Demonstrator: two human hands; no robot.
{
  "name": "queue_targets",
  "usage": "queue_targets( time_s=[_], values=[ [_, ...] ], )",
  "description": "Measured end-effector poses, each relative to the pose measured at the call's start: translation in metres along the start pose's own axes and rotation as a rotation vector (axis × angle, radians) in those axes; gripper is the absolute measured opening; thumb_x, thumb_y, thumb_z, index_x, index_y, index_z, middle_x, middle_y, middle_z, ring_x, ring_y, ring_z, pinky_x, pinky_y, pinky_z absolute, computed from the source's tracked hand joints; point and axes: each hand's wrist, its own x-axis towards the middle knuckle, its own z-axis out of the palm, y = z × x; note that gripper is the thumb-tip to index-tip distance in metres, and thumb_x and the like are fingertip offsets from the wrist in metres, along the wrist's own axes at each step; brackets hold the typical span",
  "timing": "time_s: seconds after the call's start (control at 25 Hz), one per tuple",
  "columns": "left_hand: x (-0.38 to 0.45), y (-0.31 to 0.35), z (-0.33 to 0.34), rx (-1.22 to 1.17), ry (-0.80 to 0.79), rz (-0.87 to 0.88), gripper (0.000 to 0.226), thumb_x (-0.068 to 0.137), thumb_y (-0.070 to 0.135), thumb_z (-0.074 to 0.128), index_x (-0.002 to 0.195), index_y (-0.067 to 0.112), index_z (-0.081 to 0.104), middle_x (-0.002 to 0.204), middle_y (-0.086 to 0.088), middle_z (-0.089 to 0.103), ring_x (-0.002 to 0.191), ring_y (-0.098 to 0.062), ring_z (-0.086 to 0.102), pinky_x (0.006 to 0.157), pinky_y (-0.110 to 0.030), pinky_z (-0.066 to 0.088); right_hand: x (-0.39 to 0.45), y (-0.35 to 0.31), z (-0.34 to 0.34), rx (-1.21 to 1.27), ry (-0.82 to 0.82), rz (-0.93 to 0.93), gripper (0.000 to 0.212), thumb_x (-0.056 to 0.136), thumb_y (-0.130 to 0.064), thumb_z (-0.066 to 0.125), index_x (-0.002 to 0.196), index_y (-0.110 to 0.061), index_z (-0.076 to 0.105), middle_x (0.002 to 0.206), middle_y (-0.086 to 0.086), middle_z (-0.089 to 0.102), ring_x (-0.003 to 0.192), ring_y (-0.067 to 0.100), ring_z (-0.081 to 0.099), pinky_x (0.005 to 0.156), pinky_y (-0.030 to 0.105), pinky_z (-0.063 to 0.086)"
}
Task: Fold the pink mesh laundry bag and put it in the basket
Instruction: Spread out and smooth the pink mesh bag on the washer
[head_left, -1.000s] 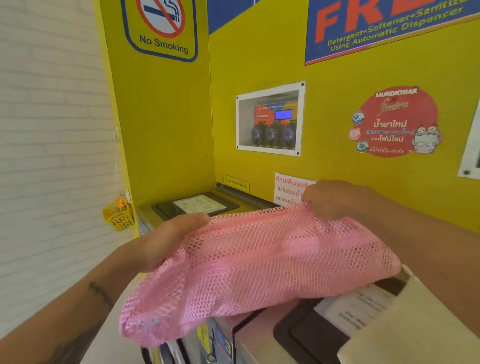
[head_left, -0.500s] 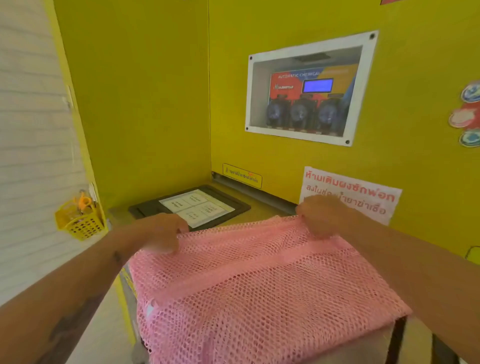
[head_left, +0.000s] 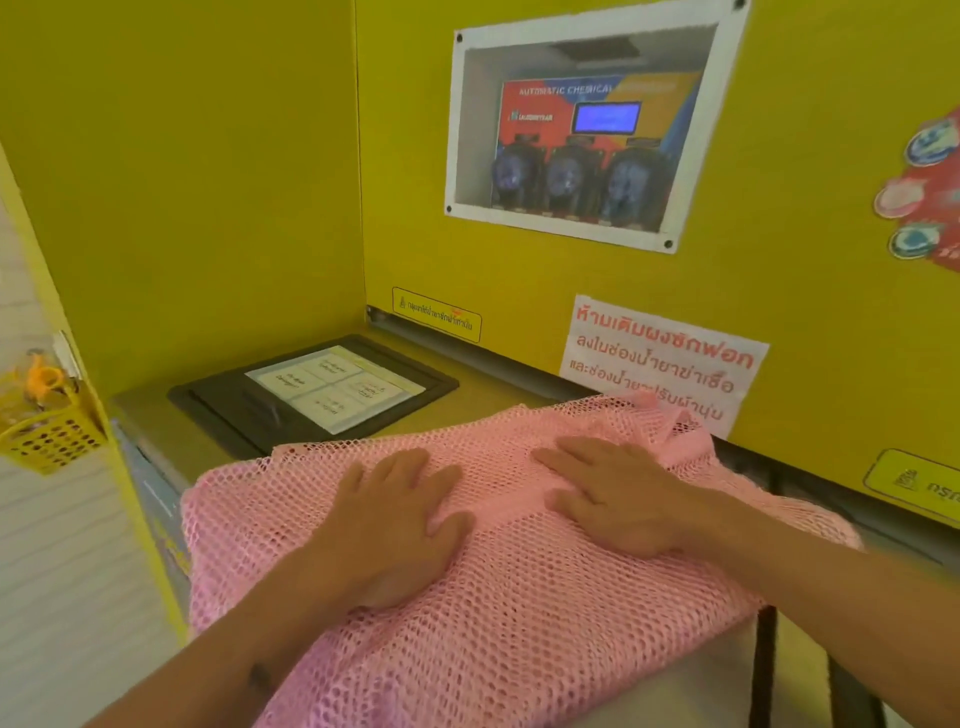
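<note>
Pink mesh laundry bag (head_left: 519, 597): spread over the machine tabletop (head_left: 467, 410), its near-left edge drooping off.
Handling: likely light, limp and prone to sliding; creases won't hold unaided.
Hands: left hand (head_left: 395, 525) and right hand (head_left: 618, 493) pressed flat, fingers spread, pinching nothing.
Hold: far corners near the wall.
Basket: yellow basket (head_left: 47, 441), far left.

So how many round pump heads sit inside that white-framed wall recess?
3, in a row below the blue screen: left pump head, middle pump head, right pump head. None looks hidden.
</note>
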Motion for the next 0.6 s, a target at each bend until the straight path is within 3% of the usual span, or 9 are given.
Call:
queue_targets(
  time_s=[0.12, 0.32, 0.48, 0.6],
  values=[
    [0.01, 0.002, -0.004, -0.014, -0.022, 0.042, 0.073, 0.085, 0.073, 0.009, 0.151, 0.043, 0.015, 0.163, 0.003, 0.014, 0.148, -0.018, 0.011, 0.12, -0.051, 0.003, -0.008, 0.007, -0.003, 0.0, 0.015, 0.032, 0.064, 0.097, -0.065, 0.02, 0.156, -0.044, 0.006, 0.168, -0.003, -0.001, 0.153, 0.02, -0.005, 0.12, 0.05, -0.011],
    [0.003, 0.013, -0.031, 0.035, 0.222, 0.09, 0.047, 0.094, 0.047, 0.039, 0.135, 0.027, 0.051, 0.143, 0.003, 0.05, 0.124, -0.017, 0.048, 0.108, -0.036, 0.037, -0.056, 0.028, -0.023, 0.049, 0.121, 0.031, 0.062, 0.1, -0.055, 0.034, 0.156, -0.033, 0.021, 0.167, -0.001, 0.013, 0.151, 0.017, 0.009, 0.123, 0.038, 0.006],
    [-0.019, 0.08, -0.046, -0.109, 0.368, 0.121, 0.031, 0.093, 0.029, 0.054, 0.123, 0.028, 0.06, 0.132, 0.006, 0.058, 0.117, -0.016, 0.054, 0.101, -0.037, 0.044, -0.151, 0.078, -0.042, 0.141, 0.134, 0.088, 0.054, 0.098, -0.041, 0.051, 0.149, -0.026, 0.039, 0.157, -0.002, 0.038, 0.139, 0.014, 0.035, 0.112, 0.025, 0.027],
    [-0.042, 0.169, -0.051, -0.304, 0.378, 0.265, 0.026, 0.091, 0.027, 0.057, 0.115, 0.031, 0.064, 0.119, 0.01, 0.064, 0.104, -0.009, 0.059, 0.092, -0.033, 0.047, -0.244, 0.124, -0.048, 0.102, 0.055, 0.233, 0.057, 0.097, -0.051, 0.049, 0.148, -0.026, 0.041, 0.155, -0.006, 0.038, 0.138, 0.016, 0.037, 0.111, 0.032, 0.031]
  ],
)
